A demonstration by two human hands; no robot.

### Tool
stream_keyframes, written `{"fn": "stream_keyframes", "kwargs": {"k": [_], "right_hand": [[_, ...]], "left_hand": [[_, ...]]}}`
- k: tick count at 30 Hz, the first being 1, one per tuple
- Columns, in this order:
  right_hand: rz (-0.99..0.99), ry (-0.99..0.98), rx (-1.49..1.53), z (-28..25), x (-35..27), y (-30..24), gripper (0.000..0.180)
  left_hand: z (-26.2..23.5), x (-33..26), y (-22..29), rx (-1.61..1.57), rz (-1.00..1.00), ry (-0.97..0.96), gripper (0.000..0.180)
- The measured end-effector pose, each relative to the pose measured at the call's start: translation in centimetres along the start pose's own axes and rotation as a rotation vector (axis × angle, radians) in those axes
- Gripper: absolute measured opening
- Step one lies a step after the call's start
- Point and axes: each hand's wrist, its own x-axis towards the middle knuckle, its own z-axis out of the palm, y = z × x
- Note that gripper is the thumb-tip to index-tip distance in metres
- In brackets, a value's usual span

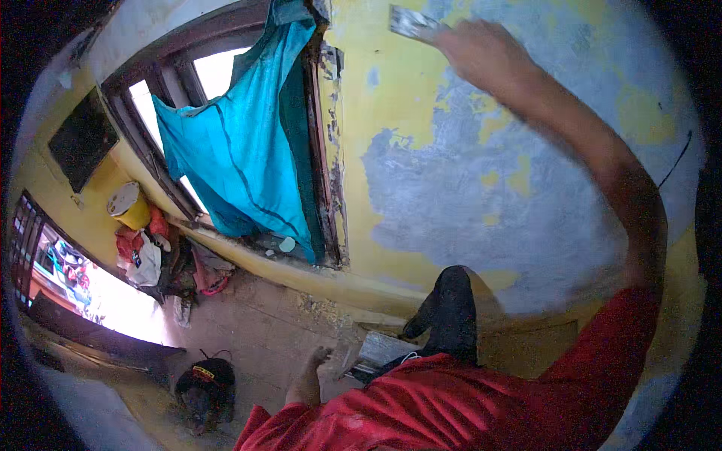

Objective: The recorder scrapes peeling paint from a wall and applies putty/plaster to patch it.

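High on the wall, my right hand (481, 51) is closed around a flat metal scraper (414, 23), slightly smeared by motion. Its pale, wide blade points left, at the yellow painted wall (402, 90); I cannot tell whether it touches. Large grey-blue patches (481, 180) with ragged edges show where the yellow coat is absent. Low near my body, my left hand (322, 356) hangs with loosely bent fingers and nothing seen in it.
A turquoise cloth (233, 150) hangs over the window at left. A yellow bucket (129, 205) stands above piled rags and bags (147, 259). A dark bag (204, 387) sits on the floor, lower left. A bright doorway (124, 301) opens far left. A grey slab (383, 350) lies by my leg.
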Motion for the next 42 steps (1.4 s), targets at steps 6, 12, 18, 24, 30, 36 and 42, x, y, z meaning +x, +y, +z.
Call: {"fn": "stream_keyframes", "kwargs": {"k": [6,12,18,24,30,36,42], "right_hand": [[-0.104,0.214,0.120,5.1,1.6,-2.2,0.018],[-0.096,0.105,0.109,2.8,-1.9,-1.3,0.019],[-0.089,0.213,0.302,4.6,-3.0,-2.7,0.035],[0.026,0.144,0.261,5.3,-4.3,-0.7,0.036],[0.461,-0.067,0.217,0.2,-7.7,2.5,0.043],[0.456,0.030,0.243,3.2,-4.8,1.2,0.041],[0.581,-0.009,0.306,2.2,-5.8,0.0,0.040]], "left_hand": [[-1.7,2.0,-0.9,-0.244,-0.252,0.167,0.032],[-2.7,4.1,0.6,-0.186,-0.243,0.165,0.032],[-2.0,2.2,0.4,-0.173,-0.321,0.122,0.032],[-1.3,2.5,2.0,-0.210,-0.314,0.095,0.032],[0.2,2.2,1.3,-0.128,-0.443,0.175,0.033],[-0.7,2.2,-0.1,-0.173,-0.427,0.122,0.033],[-1.9,2.2,0.4,-0.166,-0.409,0.108,0.033]]}}
